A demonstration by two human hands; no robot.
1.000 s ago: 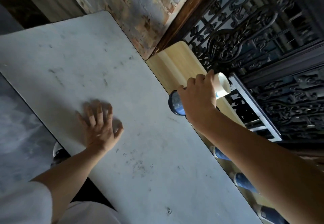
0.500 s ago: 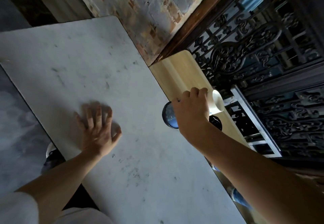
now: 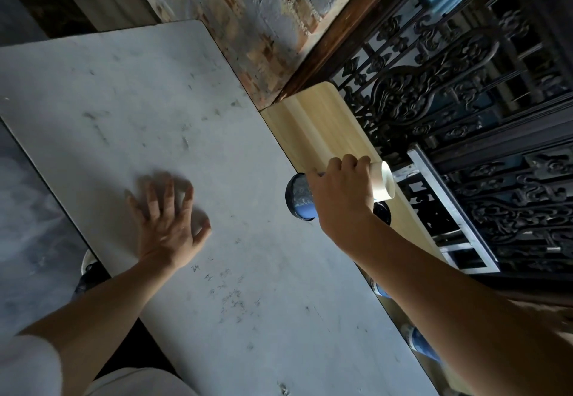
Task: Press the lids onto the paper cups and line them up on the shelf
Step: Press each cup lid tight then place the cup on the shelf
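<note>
Your right hand (image 3: 341, 197) grips the lidded cup (image 3: 383, 183) above the wooden shelf (image 3: 322, 129), left hand (image 3: 169, 225) flat and empty on the table (image 3: 93, 101); next, probably set it upright in line

The shelf (image 3: 322, 129) is set along the table's (image 3: 155, 101) right edge. A cup (image 3: 379, 183) is held over the shelf in the right hand (image 3: 341, 197); the left hand (image 3: 169, 225) is laid flat on the table.

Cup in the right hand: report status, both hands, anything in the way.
Right hand grip shut on lidded paper cup, over wooden shelf. Left hand flat on table, empty. More cups already on shelf under the forearm. Landing spot looks free.
</note>
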